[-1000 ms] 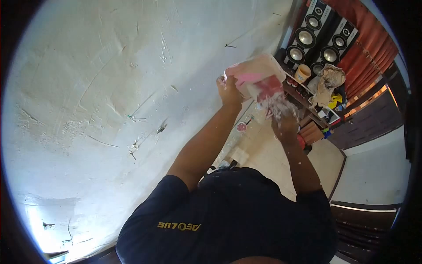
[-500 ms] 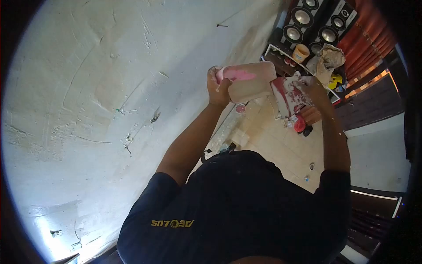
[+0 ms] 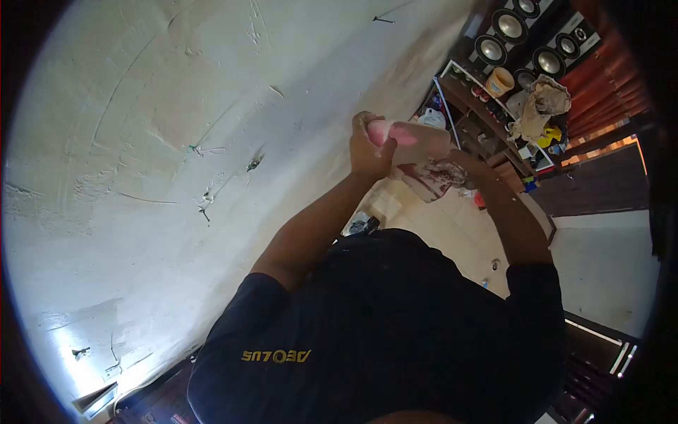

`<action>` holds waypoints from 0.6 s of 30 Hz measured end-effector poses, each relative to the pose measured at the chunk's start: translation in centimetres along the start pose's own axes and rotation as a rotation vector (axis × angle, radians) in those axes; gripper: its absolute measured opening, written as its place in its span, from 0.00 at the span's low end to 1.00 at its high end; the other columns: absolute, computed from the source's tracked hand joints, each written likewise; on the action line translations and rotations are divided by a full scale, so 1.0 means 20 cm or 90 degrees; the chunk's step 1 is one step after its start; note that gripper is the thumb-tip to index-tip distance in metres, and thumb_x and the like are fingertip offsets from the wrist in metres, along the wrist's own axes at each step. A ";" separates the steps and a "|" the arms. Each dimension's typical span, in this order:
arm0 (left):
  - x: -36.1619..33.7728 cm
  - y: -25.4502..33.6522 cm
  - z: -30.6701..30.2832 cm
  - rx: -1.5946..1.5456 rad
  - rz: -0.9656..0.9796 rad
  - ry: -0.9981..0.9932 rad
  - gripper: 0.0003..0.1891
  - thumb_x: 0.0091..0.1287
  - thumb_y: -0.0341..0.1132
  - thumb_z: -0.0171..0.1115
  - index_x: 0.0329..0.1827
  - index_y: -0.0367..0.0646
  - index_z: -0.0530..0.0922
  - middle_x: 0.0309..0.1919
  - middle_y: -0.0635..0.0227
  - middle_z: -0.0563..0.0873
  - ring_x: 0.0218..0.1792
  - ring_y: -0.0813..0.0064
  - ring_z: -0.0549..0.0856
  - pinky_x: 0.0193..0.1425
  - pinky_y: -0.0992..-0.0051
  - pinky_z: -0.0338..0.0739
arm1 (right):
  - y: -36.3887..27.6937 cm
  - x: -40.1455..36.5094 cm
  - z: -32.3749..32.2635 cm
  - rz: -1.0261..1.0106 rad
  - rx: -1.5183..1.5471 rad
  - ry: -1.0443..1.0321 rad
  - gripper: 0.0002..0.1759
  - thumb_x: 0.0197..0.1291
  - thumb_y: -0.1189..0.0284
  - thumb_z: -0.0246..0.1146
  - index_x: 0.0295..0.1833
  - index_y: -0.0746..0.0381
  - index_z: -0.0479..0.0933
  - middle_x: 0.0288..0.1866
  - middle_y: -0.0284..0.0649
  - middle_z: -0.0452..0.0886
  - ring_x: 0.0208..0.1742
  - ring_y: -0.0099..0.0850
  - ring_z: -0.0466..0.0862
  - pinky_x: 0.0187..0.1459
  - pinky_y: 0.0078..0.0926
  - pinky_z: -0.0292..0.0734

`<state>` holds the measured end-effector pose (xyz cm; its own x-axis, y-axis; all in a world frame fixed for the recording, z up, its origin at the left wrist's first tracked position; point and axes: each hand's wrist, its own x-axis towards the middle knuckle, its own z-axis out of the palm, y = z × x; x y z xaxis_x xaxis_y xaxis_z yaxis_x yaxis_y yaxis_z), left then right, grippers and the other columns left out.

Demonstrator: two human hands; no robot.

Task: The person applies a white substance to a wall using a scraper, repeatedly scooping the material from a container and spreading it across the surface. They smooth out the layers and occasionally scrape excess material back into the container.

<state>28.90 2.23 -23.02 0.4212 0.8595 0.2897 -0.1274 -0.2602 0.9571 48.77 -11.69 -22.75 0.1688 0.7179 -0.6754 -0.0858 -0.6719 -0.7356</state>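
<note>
My left hand (image 3: 372, 150) grips one end of a translucent plastic sheet or scraper (image 3: 422, 143), with pink material on the part near my fingers. My right hand (image 3: 462, 169) is closed on a flat, red-and-white smeared tool (image 3: 426, 179), which lies just below the translucent piece and partly behind it. Whitish material coats the right fingers. The two held pieces overlap or touch at their edges; which one I cannot tell.
A rough plastered wall (image 3: 169, 141) with protruding wires fills the left. At the upper right are speakers (image 3: 510, 27), a shelf (image 3: 462, 88), a yellowish bucket (image 3: 499, 83) and a crumpled sack (image 3: 547, 102). Below lies the tiled floor (image 3: 462, 230).
My right hand has moved left and down with its tool, closer to my left hand. The view has shifted, and my left hand appears slightly farther right and lower.
</note>
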 end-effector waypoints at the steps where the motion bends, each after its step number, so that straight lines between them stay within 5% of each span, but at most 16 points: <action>1: -0.01 -0.05 0.01 0.019 0.045 0.000 0.27 0.47 0.33 0.61 0.51 0.34 0.64 0.42 0.50 0.79 0.45 0.57 0.80 0.51 0.66 0.73 | 0.10 0.10 -0.03 0.039 0.039 -0.064 0.19 0.55 0.68 0.63 0.51 0.66 0.75 0.45 0.38 0.81 0.40 0.23 0.82 0.31 0.22 0.77; 6: 0.00 -0.10 -0.05 -0.047 -0.050 0.021 0.26 0.50 0.34 0.62 0.50 0.34 0.64 0.41 0.52 0.77 0.43 0.61 0.80 0.48 0.68 0.76 | -0.05 -0.11 0.03 -0.036 0.221 -0.113 0.18 0.55 0.71 0.62 0.51 0.65 0.75 0.45 0.37 0.81 0.40 0.22 0.82 0.32 0.22 0.78; 8: 0.01 -0.11 -0.07 -0.205 -0.121 0.034 0.25 0.51 0.33 0.61 0.50 0.34 0.63 0.42 0.53 0.75 0.41 0.66 0.80 0.42 0.70 0.79 | -0.03 -0.15 -0.10 -0.414 0.233 -0.095 0.15 0.56 0.70 0.61 0.47 0.66 0.77 0.45 0.37 0.81 0.41 0.25 0.82 0.36 0.25 0.78; 9: 0.03 0.04 -0.11 -0.163 -0.169 0.026 0.25 0.52 0.32 0.60 0.50 0.34 0.62 0.42 0.54 0.74 0.39 0.69 0.80 0.39 0.72 0.81 | -0.16 -0.24 -0.06 -0.414 0.232 -0.095 0.15 0.56 0.70 0.61 0.47 0.66 0.77 0.45 0.37 0.81 0.41 0.25 0.82 0.36 0.25 0.78; 11: 0.04 0.00 -0.11 -0.211 -0.186 0.030 0.25 0.52 0.32 0.60 0.51 0.34 0.61 0.41 0.55 0.74 0.39 0.69 0.79 0.39 0.71 0.81 | -0.51 -0.48 0.08 -0.201 -0.251 0.229 0.11 0.59 0.68 0.59 0.43 0.63 0.80 0.38 0.39 0.83 0.36 0.27 0.83 0.36 0.25 0.77; 12: 0.06 0.00 -0.11 -0.259 -0.202 0.034 0.25 0.52 0.31 0.60 0.51 0.34 0.61 0.41 0.55 0.74 0.38 0.70 0.79 0.40 0.71 0.81 | -0.53 -0.49 0.11 -0.202 -0.250 0.232 0.11 0.59 0.68 0.59 0.43 0.63 0.80 0.38 0.39 0.83 0.36 0.27 0.83 0.36 0.25 0.77; 14: 0.06 0.00 -0.10 -0.275 -0.221 0.027 0.25 0.52 0.32 0.59 0.51 0.35 0.61 0.40 0.57 0.74 0.38 0.70 0.79 0.39 0.71 0.81 | -0.54 -0.50 0.18 -0.556 -0.623 0.351 0.11 0.56 0.68 0.59 0.41 0.61 0.80 0.41 0.43 0.82 0.37 0.38 0.83 0.39 0.34 0.77; 15: 0.07 -0.01 -0.10 -0.299 -0.237 0.049 0.25 0.53 0.32 0.59 0.51 0.35 0.61 0.40 0.57 0.74 0.38 0.69 0.79 0.39 0.71 0.81 | -0.50 -0.46 0.22 -0.564 -0.743 0.402 0.12 0.53 0.67 0.60 0.41 0.59 0.80 0.44 0.45 0.79 0.40 0.44 0.80 0.40 0.40 0.76; 18: 0.12 -0.14 -0.09 -0.266 -0.262 0.071 0.24 0.53 0.33 0.58 0.51 0.35 0.61 0.39 0.59 0.74 0.38 0.68 0.78 0.38 0.68 0.82 | -0.34 -0.37 0.40 -0.488 -0.987 0.282 0.09 0.50 0.69 0.60 0.36 0.61 0.79 0.40 0.44 0.77 0.41 0.41 0.80 0.39 0.40 0.77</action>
<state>28.55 5.81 -25.12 0.4170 0.8998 -0.1283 -0.3254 0.2796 0.9033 40.26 -10.93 -13.15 -0.0288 0.9995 0.0156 0.9986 0.0281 0.0455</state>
